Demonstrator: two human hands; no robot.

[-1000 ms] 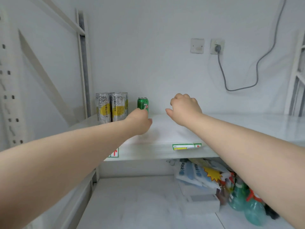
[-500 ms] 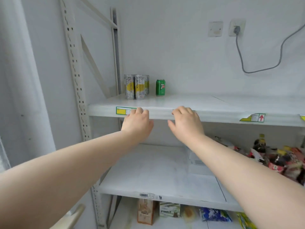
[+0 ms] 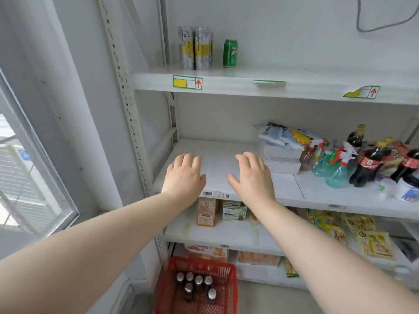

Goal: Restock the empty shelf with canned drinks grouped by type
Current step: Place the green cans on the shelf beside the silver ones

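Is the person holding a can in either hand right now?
No, the left hand and right hand are open and empty, while the green can stands on the top shelf.

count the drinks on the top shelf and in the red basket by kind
silver-and-yellow cans: 2 in front, any behind them hidden
green can: 1
dark silver-topped drinks in the red basket: 6
total: 9 in plain view
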